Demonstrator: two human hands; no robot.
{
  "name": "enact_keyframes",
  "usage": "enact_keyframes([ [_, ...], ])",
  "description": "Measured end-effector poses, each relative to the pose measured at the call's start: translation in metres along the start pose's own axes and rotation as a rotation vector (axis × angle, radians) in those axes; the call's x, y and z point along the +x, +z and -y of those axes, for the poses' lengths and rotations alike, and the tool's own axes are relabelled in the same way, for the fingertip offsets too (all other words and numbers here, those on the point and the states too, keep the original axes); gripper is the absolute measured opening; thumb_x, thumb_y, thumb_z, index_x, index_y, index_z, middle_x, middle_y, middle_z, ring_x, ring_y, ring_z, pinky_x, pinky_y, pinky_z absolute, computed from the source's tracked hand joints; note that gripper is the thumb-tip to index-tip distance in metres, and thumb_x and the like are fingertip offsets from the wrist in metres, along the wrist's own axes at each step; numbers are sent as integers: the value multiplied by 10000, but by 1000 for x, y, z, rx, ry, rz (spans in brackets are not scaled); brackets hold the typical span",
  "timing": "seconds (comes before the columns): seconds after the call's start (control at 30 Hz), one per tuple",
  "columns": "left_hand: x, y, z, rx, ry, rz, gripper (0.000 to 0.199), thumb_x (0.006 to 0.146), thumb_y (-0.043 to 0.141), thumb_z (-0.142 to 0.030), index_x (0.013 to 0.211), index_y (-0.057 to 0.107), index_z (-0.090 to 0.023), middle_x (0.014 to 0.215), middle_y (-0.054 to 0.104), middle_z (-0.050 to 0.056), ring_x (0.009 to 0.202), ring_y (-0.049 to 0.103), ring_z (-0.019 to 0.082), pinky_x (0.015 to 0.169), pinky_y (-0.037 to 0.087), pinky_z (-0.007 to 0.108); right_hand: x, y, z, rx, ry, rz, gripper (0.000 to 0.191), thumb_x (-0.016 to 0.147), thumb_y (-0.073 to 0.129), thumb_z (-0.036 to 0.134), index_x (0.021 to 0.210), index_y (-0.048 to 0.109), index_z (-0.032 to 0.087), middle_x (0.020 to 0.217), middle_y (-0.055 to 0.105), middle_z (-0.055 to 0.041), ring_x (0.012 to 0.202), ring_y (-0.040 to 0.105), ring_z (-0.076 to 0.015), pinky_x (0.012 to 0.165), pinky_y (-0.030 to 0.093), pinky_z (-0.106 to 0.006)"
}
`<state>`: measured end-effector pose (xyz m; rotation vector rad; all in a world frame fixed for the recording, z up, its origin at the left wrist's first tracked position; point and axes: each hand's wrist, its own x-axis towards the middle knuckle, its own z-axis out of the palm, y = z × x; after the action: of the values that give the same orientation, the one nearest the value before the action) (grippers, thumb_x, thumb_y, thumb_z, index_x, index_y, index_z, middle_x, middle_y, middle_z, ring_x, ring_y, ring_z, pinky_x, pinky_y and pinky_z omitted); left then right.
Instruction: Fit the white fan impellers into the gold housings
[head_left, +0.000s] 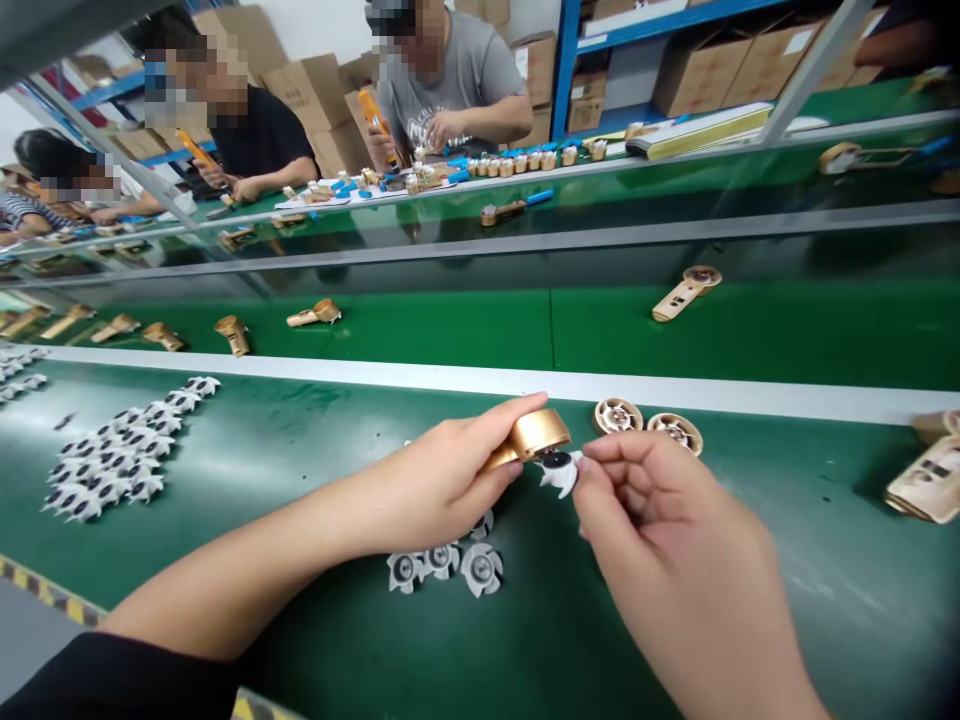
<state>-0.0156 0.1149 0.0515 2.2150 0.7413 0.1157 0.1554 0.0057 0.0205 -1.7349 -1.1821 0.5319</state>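
Note:
My left hand (457, 465) is closed round a gold handheld fan housing (541, 432), its round head pointing right. In a pinch between thumb and fingers, my right hand (667, 530) holds a white fan blade wheel (559, 474) with a dark centre. The wheel is just under the housing's round head; whether they touch, I cannot tell. Below my left hand, several grey fan blade wheels (481, 569) lie on the green tabletop. Two round gold fan covers (618, 416) rest just beyond my right hand.
At the left is a cluster of white blade wheels (124, 450). Gold fan housings (234, 335) lie along the green belt (480, 320) beyond a white strip. Another housing (930, 480) sits at the right edge. Across the belt, a person in grey (480, 75) holds an orange tool (375, 115).

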Motion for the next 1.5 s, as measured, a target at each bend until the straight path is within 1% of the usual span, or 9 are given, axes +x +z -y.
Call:
enact_keyframes([
  [0.23,0,4,-2,42,-25,15,599,1018,412,-247,1576,208,-319,1237,649,59,963,627,201,769,477,312,-3,2,-1,-164,-132,-102,83,931,578,302,906,638,250,719,716,29,589,681,-130,496,455,-220],
  [0.37,0,4,-6,0,-42,16,591,1016,414,-244,1567,212,-322,1156,668,46,887,623,191,728,473,306,-6,2,1,-229,-162,-103,78,935,562,297,914,624,256,679,711,31,569,686,-139,463,420,-235],
  [0.7,-4,4,-7,66,44,25,611,1012,399,-210,1590,199,-237,1226,650,111,1018,643,243,841,511,370,-9,-2,9,-176,-33,-63,118,925,574,336,880,650,257,677,703,44,538,662,-124,449,442,-217],
  [0.9,-8,10,-5,190,94,5,604,1007,377,-211,1581,193,-241,1259,653,131,920,670,246,733,541,377,-9,0,10,-55,124,-85,150,906,601,405,943,607,260,711,702,23,562,661,-143,495,488,-228],
  [1.03,-9,15,0,216,126,-4,605,1006,370,-219,1580,181,-226,1280,647,144,938,688,255,748,563,390,1,-1,6,360,366,25,339,903,624,462,1165,534,266,616,644,43,524,628,-159,489,491,-236],
  [1.13,3,3,11,228,170,-35,599,1018,412,-233,1581,206,-241,1417,586,127,1124,658,234,904,545,354,4,4,1,596,464,116,443,930,565,514,1294,473,279,741,686,14,630,672,-183,580,542,-286],
  [1.23,31,-24,35,420,52,-135,659,1007,526,-367,1580,244,-203,1480,536,135,1274,578,260,1042,470,354,-4,16,-7,322,341,398,324,969,485,443,1238,536,270,812,696,-15,664,670,-200,598,525,-318],
  [1.33,65,-53,74,659,-269,-234,643,1036,426,-407,1595,219,-166,1473,522,179,1282,567,321,1037,460,411,-17,27,-15,-102,89,649,245,953,439,206,1036,668,238,958,692,-61,843,677,-227,732,502,-362],
  [1.5,91,-80,123,700,-470,-206,641,1033,369,-442,1585,273,-129,1455,535,217,1319,530,368,1053,448,462,-26,34,-17,-257,54,737,305,910,439,50,904,691,221,951,636,-37,856,649,-207,794,456,-364],
])
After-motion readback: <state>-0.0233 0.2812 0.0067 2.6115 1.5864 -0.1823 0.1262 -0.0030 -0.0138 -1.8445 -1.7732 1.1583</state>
